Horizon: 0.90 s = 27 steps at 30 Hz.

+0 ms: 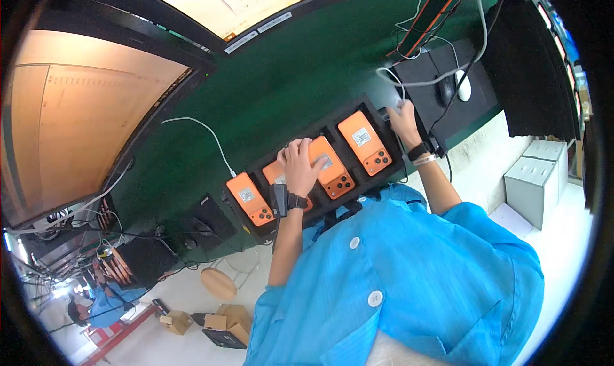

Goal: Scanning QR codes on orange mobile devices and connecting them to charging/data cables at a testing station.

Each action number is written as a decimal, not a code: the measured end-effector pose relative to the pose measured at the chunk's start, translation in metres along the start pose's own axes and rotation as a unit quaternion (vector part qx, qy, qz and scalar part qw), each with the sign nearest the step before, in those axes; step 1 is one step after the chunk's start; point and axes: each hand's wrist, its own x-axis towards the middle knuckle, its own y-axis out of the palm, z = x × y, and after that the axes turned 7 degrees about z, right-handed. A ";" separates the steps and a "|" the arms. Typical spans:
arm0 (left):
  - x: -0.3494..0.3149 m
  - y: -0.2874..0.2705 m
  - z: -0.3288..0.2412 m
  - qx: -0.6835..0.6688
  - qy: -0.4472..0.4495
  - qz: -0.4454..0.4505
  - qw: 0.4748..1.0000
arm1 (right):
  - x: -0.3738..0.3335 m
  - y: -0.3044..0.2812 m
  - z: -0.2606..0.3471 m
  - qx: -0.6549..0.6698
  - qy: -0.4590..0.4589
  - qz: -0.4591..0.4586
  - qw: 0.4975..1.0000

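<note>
A black tray (326, 130) holds a row of orange phones with their backs up. My left hand (299, 171) lies over the two middle ones, the second phone (274, 172) mostly hidden beneath it. Its fingers are spread, and the thumb reaches onto the third phone (339, 183). To the right lies the fourth phone (364, 142); at the left end is the first phone (249, 198), with a white cable (214, 139) at its top edge. Beyond the tray's right end, my right hand (404, 124) pinches another white cable (391, 71), its fingertips slightly blurred.
Two large monitors (96, 110) stand along the far left of the green tabletop (275, 78). A black mouse (446, 91) and a white mouse (464, 86) sit at right among loose cables. White boxes (534, 180) stand at the right. Another person (105, 305) is far off at lower left.
</note>
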 end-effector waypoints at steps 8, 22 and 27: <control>0.002 -0.010 0.000 -0.040 -0.016 0.046 0.998 | -0.038 0.010 -0.049 0.165 0.147 0.124 0.967; 0.002 -0.009 0.003 0.008 0.012 0.048 0.999 | -0.120 -0.049 0.122 0.119 -0.095 0.314 0.937; 0.003 -0.006 0.005 0.018 0.028 0.022 0.999 | -0.131 -0.021 0.140 0.106 -0.033 0.390 0.914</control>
